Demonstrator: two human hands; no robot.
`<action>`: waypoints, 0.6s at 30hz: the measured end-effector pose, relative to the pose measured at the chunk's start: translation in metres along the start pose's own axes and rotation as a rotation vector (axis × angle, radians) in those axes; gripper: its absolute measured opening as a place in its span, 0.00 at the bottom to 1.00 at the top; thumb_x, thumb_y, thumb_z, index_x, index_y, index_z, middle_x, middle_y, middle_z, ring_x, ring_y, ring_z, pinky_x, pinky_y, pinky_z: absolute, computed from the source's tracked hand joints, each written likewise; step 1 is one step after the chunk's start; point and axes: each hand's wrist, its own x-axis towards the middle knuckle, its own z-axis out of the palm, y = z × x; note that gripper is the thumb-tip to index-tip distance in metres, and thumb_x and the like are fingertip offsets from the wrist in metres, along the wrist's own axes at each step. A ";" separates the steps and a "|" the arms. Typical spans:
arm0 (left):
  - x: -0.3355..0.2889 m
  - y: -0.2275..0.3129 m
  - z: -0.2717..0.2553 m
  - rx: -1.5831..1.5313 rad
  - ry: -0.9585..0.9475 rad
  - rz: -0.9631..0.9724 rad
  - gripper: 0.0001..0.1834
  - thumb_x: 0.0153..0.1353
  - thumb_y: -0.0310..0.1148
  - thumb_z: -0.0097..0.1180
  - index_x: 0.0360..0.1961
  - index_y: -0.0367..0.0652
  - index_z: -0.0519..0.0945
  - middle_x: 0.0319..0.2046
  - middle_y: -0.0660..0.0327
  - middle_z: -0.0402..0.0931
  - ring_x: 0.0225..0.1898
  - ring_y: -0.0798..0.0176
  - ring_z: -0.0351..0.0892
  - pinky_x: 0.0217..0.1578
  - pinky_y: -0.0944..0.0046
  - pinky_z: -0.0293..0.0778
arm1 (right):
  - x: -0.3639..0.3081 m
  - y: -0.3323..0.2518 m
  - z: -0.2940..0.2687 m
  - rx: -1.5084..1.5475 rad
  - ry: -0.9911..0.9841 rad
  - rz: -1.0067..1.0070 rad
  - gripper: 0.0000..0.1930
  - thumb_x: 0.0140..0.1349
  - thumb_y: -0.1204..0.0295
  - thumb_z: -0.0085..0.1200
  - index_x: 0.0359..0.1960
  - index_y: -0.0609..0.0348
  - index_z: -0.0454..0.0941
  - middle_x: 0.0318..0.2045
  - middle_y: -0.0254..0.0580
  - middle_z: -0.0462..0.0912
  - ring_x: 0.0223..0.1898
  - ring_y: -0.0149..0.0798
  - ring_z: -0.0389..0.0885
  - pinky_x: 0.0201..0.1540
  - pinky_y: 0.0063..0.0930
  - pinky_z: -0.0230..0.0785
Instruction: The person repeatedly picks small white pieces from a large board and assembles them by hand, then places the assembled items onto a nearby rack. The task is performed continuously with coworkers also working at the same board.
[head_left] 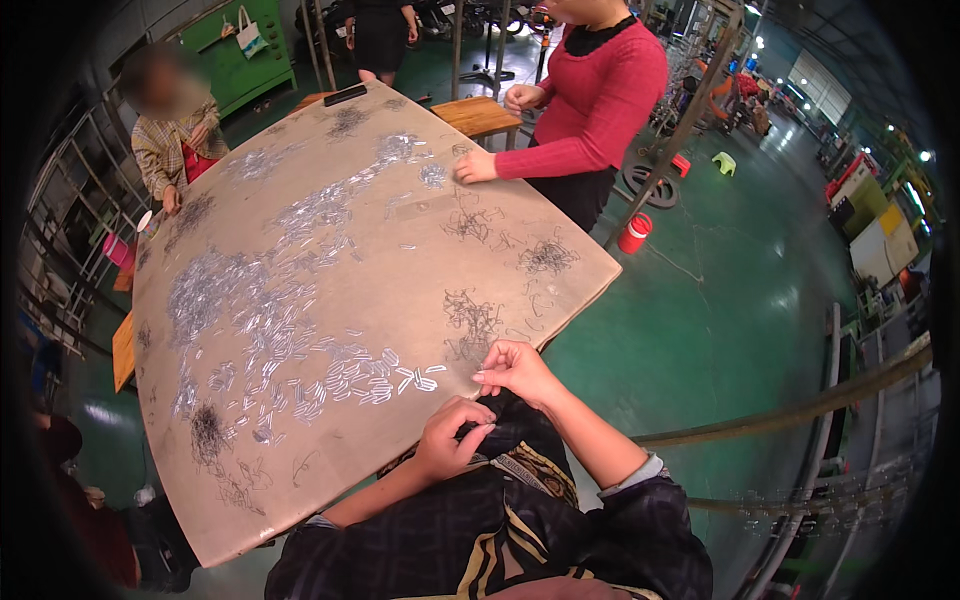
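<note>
My left hand (pixel 453 438) is held just off the table's near edge, its fingers curled and thumb pressed to them. Above and to its right, my right hand (pixel 520 374) pinches thumb and forefinger together over the edge. Whatever either hand holds is too small to make out. Closest to my right hand lies a loose pile of dark, thin wire hooks (pixel 472 322). Left of it, shiny elongated metal pieces (pixel 350 372) are scattered, with several single ones close to my hands.
The brown-covered table (pixel 400 270) carries more metal pieces and dark wire piles. A person in a red sweater (pixel 600 90) works at the far right side, another in a checked shirt (pixel 175 140) at the far left. Wooden stools (pixel 475 116) and a red bucket (pixel 634 233) stand around.
</note>
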 end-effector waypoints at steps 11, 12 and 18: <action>0.009 0.002 0.010 -0.002 -0.022 -0.040 0.06 0.56 0.19 0.60 0.32 0.36 0.75 0.33 0.56 0.79 0.36 0.59 0.78 0.40 0.63 0.72 | -0.042 -0.016 -0.002 0.073 0.145 0.011 0.06 0.57 0.77 0.64 0.33 0.65 0.79 0.25 0.42 0.83 0.22 0.30 0.82 0.23 0.18 0.72; 0.010 0.003 0.011 -0.006 -0.017 -0.058 0.05 0.56 0.19 0.60 0.32 0.36 0.75 0.32 0.57 0.78 0.36 0.61 0.78 0.40 0.64 0.72 | -0.043 -0.018 0.001 0.119 0.184 -0.020 0.06 0.57 0.76 0.64 0.33 0.65 0.79 0.25 0.41 0.83 0.24 0.31 0.83 0.24 0.19 0.72; 0.011 0.000 0.015 -0.049 0.052 -0.174 0.05 0.58 0.21 0.60 0.33 0.36 0.76 0.32 0.59 0.78 0.34 0.67 0.77 0.39 0.67 0.72 | -0.052 -0.023 0.011 -0.065 0.303 -0.058 0.07 0.58 0.75 0.63 0.34 0.68 0.82 0.26 0.40 0.85 0.27 0.27 0.82 0.29 0.19 0.73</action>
